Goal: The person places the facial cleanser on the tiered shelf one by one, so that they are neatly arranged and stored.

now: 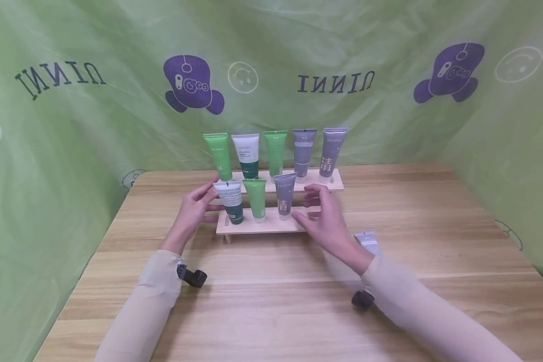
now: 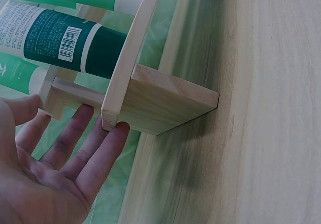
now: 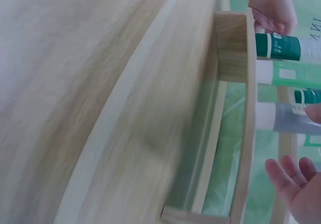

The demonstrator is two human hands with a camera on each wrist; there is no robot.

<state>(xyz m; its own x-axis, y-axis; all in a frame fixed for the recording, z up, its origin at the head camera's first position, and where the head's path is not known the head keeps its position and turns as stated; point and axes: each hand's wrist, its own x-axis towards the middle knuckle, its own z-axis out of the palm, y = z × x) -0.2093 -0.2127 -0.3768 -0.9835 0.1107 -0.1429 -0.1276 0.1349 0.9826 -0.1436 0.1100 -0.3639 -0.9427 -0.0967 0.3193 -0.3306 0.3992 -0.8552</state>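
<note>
A two-tier wooden rack [image 1: 271, 228] stands on the table, holding tubes upright on their caps. The lower tier carries a white-and-dark-green tube [image 1: 232, 203], a light green tube [image 1: 256, 200] and, rightmost, a purple-grey tube [image 1: 284, 197]. My left hand [image 1: 193, 211] is at the rack's left end; in the left wrist view its extended fingers [image 2: 103, 156] touch the wooden boards. Beside the purple-grey tube is my right hand [image 1: 323, 221], thumb close to it and fingers spread apart from it. Whether that thumb touches the tube, I cannot tell.
Several tubes, among them a purple one [image 1: 332, 156] and a white-and-green one [image 1: 246, 153], stand on the upper tier. Another greyish tube [image 1: 367, 242] is on the table, partly hidden by my right forearm. A green printed cloth [image 1: 271, 40] hangs behind the table.
</note>
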